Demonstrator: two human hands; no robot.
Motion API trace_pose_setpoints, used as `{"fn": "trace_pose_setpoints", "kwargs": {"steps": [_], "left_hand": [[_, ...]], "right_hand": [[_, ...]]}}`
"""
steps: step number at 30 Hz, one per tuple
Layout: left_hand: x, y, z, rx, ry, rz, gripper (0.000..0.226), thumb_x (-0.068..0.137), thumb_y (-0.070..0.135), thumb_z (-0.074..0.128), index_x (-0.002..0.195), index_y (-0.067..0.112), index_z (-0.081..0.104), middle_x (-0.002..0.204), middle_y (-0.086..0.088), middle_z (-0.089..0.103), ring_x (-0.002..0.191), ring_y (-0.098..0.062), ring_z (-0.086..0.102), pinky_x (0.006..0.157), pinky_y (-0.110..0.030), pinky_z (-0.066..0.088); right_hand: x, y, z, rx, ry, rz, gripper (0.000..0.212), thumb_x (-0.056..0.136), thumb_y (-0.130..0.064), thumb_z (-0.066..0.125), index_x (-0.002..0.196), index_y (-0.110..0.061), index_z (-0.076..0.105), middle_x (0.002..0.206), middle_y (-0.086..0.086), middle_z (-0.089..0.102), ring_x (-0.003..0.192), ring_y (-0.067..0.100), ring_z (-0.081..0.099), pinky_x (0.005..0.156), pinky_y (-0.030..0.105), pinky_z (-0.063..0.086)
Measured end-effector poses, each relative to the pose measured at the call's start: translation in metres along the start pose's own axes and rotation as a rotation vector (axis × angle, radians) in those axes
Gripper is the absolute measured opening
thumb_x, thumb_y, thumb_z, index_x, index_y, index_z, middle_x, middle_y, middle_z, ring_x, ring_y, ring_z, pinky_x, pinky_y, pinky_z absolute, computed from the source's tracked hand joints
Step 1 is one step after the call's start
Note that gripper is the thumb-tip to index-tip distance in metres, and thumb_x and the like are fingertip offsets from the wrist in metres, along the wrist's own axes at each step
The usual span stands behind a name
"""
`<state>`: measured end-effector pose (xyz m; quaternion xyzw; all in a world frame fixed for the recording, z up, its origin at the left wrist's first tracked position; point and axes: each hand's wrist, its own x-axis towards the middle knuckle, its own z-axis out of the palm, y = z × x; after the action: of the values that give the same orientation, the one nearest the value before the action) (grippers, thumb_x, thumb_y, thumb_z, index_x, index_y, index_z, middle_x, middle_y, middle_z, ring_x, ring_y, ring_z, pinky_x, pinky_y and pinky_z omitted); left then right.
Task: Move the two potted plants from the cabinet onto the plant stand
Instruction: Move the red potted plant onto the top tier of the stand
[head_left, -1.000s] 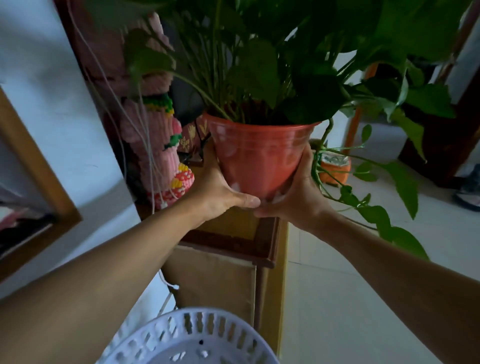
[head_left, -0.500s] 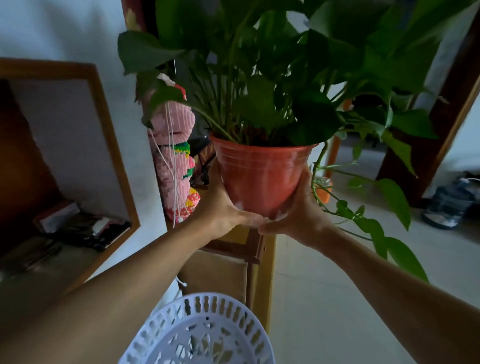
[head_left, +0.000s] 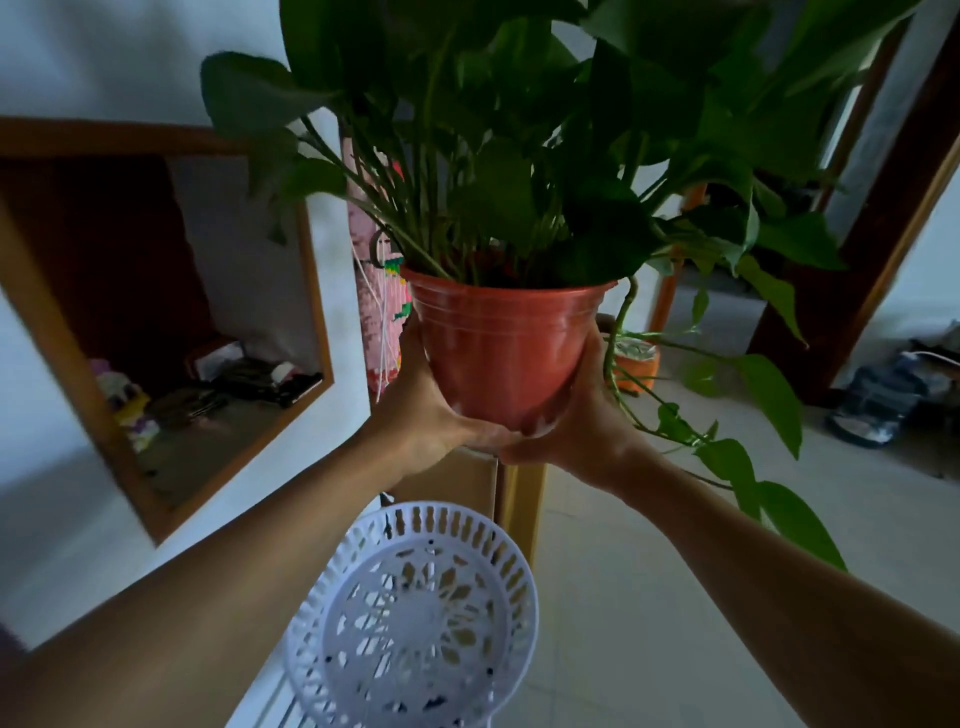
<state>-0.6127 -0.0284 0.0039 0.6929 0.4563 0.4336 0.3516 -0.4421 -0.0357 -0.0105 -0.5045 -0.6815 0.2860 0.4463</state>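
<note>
Both hands, left hand and right hand, clasp the red potted plant clear of the cabinet, above the white plant stand at 6 o'clock; placement pending, second plant unseen.

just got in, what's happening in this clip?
A person holds a red potted plant in the air with both hands: left hand and right hand cup its lower sides. The pot is clear of the wooden cabinet behind it. A white lattice plant stand sits empty just below, nearer the camera.

Orange pot on tiled floor.
</note>
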Motion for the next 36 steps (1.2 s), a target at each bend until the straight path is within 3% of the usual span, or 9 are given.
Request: {"fn": "trace_pose_setpoints", "kwargs": {"steps": [5,8,11,17,22,26,29,33,36], "left_hand": [[-0.03,-0.009,-0.02,-0.007,-0.011,0.001,0.134,0.037,0.024,0.094,0.14,0.031,0.009,0.128,0.012,0.04,0.125,-0.016,0.045,0.103,-0.043,0.045],[-0.047,-0.02,-0.032,0.012,-0.025,-0.007,0.138,0.024,0.047,0.09,0.136,0.043,0.009,0.137,0.005,0.042,0.126,-0.02,0.047,0.101,-0.046,0.047],[-0.064,-0.037,-0.043,0.038,-0.055,-0.017,0.141,0.02,0.054,0.085,0.137,0.041,0.007,0.129,0.01,0.041,0.123,-0.019,0.049,0.101,-0.043,0.047],[-0.096,-0.078,-0.045,0.039,-0.108,-0.023,0.143,0.018,0.056,0.082,0.138,0.037,0.006,0.138,0.002,0.04,0.121,-0.02,0.051,0.099,-0.04,0.049],[-0.112,-0.118,-0.025,0.001,-0.119,-0.014,0.14,0.022,0.046,0.084,0.137,0.023,0.008,0.115,0.008,0.043,0.11,-0.016,0.051,0.084,-0.023,0.046],[-0.116,-0.156,-0.001,0.015,-0.121,-0.004,0.134,0.04,0.017,0.093,0.141,0.015,0.005,0.109,0.014,0.042,0.106,-0.015,0.05,0.079,-0.019,0.044],[-0.114,-0.194,0.019,0.023,-0.126,0.014,0.133,0.042,0.014,0.092,0.141,0.014,0.004,0.111,0.018,0.042,0.11,-0.012,0.049,0.074,-0.004,0.044],[-0.107,-0.231,0.035,0.037,-0.134,0.01,0.139,0.039,0.016,0.093,0.142,0.014,0.0,0.133,0.0,0.045,0.12,-0.018,0.05,0.084,-0.021,0.044],[-0.1,-0.252,0.04,0.041,-0.136,0.005,0.138,0.04,0.014,0.093,0.142,0.014,0.0,0.129,0.003,0.044,0.119,-0.018,0.05,0.082,-0.02,0.045]], "right_hand": [[-0.028,-0.016,0.027,0.001,0.011,0.0,0.142,0.048,-0.003,0.089,0.145,-0.022,-0.011,0.13,-0.008,0.031,0.117,0.004,0.036,0.07,-0.003,0.044],[-0.043,-0.019,0.048,-0.049,0.039,0.028,0.147,0.042,-0.018,0.092,0.144,-0.027,-0.014,0.137,-0.006,0.031,0.127,0.01,0.037,0.098,0.027,0.047],[-0.059,-0.018,0.072,-0.149,0.1,0.069,0.149,0.037,-0.027,0.092,0.142,-0.031,-0.012,0.145,0.001,0.027,0.133,0.019,0.035,0.106,0.043,0.043],[-0.094,0.002,0.113,-0.188,0.122,0.191,0.144,0.042,-0.016,0.093,0.143,-0.022,-0.009,0.138,0.003,0.043,0.119,0.014,0.043,0.097,0.032,0.045],[-0.113,0.042,0.137,-0.168,0.12,0.265,0.145,0.046,-0.01,0.092,0.145,-0.018,-0.013,0.127,-0.004,0.044,0.117,0.012,0.043,0.081,0.017,0.048],[-0.123,0.085,0.151,-0.183,0.158,0.298,0.145,0.042,-0.014,0.093,0.144,-0.017,-0.009,0.138,0.007,0.044,0.128,0.026,0.044,0.102,0.04,0.045],[-0.13,0.118,0.163,-0.233,0.173,0.332,0.146,0.043,-0.017,0.093,0.146,-0.014,-0.01,0.142,0.012,0.041,0.13,0.03,0.042,0.099,0.033,0.039],[-0.13,0.15,0.176,-0.25,0.171,0.345,0.145,0.046,-0.018,0.092,0.146,-0.014,-0.011,0.144,0.011,0.038,0.132,0.03,0.039,0.103,0.035,0.037],[-0.123,0.168,0.186,-0.255,0.144,0.336,0.144,0.046,-0.018,0.092,0.146,-0.013,-0.012,0.149,0.012,0.031,0.138,0.03,0.031,0.109,0.037,0.033]]}}
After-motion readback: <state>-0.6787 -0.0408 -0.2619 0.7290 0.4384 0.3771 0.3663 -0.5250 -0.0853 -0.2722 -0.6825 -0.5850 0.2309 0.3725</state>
